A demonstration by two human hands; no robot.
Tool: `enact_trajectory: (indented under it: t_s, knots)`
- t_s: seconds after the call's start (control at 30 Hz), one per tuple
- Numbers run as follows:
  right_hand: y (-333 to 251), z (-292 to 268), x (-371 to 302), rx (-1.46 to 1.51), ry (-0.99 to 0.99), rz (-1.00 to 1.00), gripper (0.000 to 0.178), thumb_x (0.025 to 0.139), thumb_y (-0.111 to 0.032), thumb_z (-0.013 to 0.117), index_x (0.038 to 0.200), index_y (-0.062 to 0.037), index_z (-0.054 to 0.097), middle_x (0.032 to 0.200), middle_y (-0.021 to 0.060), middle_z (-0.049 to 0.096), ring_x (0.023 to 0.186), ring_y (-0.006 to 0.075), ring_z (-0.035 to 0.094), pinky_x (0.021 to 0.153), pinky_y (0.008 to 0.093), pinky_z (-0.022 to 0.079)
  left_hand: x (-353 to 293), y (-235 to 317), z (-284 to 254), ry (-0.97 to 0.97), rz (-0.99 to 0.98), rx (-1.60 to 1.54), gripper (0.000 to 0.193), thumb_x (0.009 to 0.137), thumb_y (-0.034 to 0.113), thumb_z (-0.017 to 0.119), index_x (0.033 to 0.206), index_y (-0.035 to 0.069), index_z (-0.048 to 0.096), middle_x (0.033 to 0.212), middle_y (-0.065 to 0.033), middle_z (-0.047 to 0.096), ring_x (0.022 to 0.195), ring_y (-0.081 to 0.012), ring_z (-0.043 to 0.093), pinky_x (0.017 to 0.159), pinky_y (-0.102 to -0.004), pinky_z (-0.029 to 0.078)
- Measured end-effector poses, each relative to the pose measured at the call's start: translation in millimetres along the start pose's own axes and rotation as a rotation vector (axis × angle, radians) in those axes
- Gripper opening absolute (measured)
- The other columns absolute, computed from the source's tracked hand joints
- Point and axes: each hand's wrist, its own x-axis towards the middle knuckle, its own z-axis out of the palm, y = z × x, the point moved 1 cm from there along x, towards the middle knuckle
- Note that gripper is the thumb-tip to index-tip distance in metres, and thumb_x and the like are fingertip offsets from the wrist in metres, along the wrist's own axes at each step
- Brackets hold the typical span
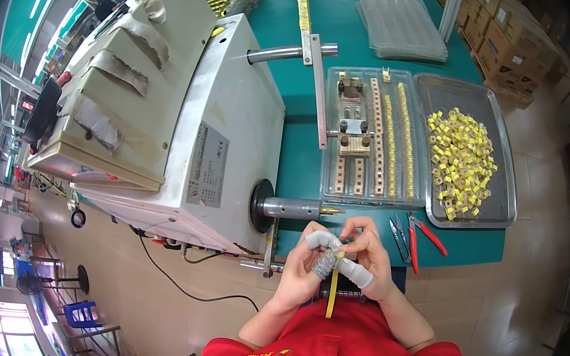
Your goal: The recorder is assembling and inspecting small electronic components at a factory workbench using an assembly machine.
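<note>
Stretching beneath box [369,201] and tray [502,185], the green table [464,244] meets tan floor [451,295] at its front edge. A bare strip separates box from machine [238,123]. Near that edge, left of the pliers [413,252], the left hand [299,271] grasps a grey bundle [324,263]; the right hand's [374,255] fingertips touch its top, their hold unclear.

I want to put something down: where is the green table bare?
The green table is bare right of the red pliers, below the metal tray, and between the taped bar and the stacked clear trays. Crowded: between parts box and metal tray.
</note>
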Motion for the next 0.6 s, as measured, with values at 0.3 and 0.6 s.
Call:
enact_trajectory:
  t_s: [0.3,0.6]
  knots:
    - [-2.0,4.4,1.6,0.187,0.021,0.107,0.021,0.074,-0.005,0.063,0.086,-0.0058,0.046,0.103,0.0097,0.039,0.098,0.0187,0.041,0.089,0.0292,0.032,1.1,-1.1,-0.3,0.036,0.102,0.159,0.016,0.079,-0.004,0.051,0.094,0.000,0.050,0.091,-0.0029,0.035,0.083,-0.0094,0.040,0.072,-0.0196,0.034]
    - [-13.0,1.7,4.9,-0.352,0.007,-0.053,0.031,0.073,-0.014,0.066,0.099,-0.0033,0.055,0.106,0.0122,0.040,0.100,0.0203,0.042,0.089,0.0313,0.033,-1.8,-0.9,0.2,-0.040,-0.119,-0.307,0.019,0.087,0.016,0.053,0.101,0.003,0.049,0.089,0.0006,0.040,0.076,-0.0076,0.042,0.064,-0.0204,0.035]
